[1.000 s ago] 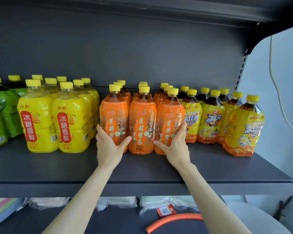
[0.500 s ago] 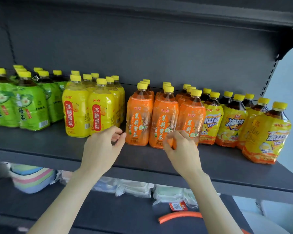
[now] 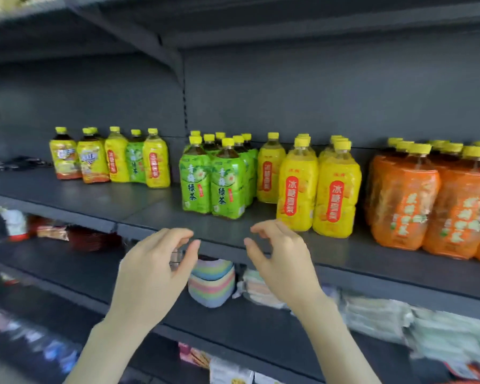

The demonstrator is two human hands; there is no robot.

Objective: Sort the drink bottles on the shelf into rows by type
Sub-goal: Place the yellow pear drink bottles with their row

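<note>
On the dark grey shelf (image 3: 372,261) stand rows of yellow-capped bottles: green tea bottles (image 3: 214,181) in the middle, yellow pear-drink bottles (image 3: 316,187) to their right, orange bottles (image 3: 427,200) at the far right. A mixed cluster (image 3: 108,159) of iced-tea, yellow and green bottles stands apart at the back left. My left hand (image 3: 153,275) and my right hand (image 3: 283,261) hover in front of the shelf's edge below the green bottles, fingers loosely curled, holding nothing.
Below is a second shelf with a pastel striped stack (image 3: 211,284), wrapped pale packets (image 3: 385,314) to the right and red packets (image 3: 75,236) to the left. A shelf upright (image 3: 185,106) runs down the back panel. Bare shelf surface (image 3: 67,195) lies at the left front.
Both hands have let go of the orange bottles and drawn back. The view has swung left, so the green bottles and a mixed cluster farther left are now in front.
</note>
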